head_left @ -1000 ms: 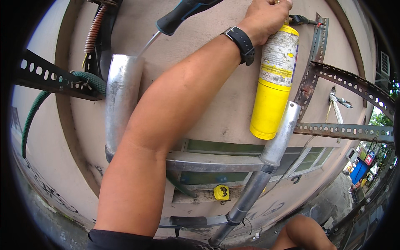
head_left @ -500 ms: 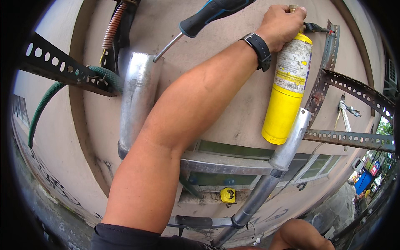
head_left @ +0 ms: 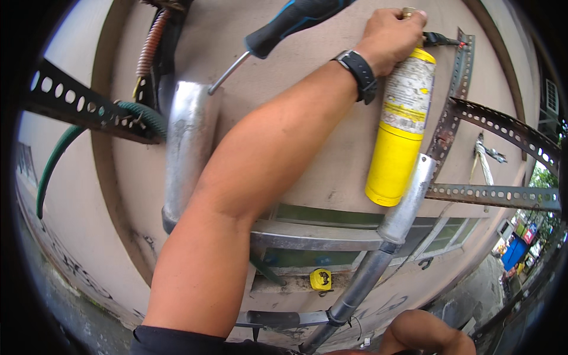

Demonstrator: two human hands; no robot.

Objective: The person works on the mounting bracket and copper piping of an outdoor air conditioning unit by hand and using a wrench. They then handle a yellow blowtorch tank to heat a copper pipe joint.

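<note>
My left hand (head_left: 397, 39) grips the top of a yellow gas canister (head_left: 395, 158) around its brass valve (head_left: 408, 13); the forearm, with a black watch, crosses the picture. A black torch nozzle (head_left: 438, 39) juts out behind the canister's top. Below the canister stands the right rail (head_left: 393, 222) of a metal telescopic ladder. A screwdriver (head_left: 269, 34) with a black and blue handle rests with its shaft at the top of the ladder's left rail (head_left: 186, 127). My right hand is not in view; a bent limb shows at lower right.
Perforated metal brackets (head_left: 491, 192) stick out at both sides of the beige wall (head_left: 307, 142). A green hose (head_left: 56, 154) loops at the left, below a coiled spring cord (head_left: 152, 41). A yellow tape measure (head_left: 320, 278) sits on a window ledge. Street clutter (head_left: 515, 251) shows far right.
The whole view has shifted slightly, right and then a little back left. My left hand keeps its grip on the canister, and its place relative to the ladder is little changed.
</note>
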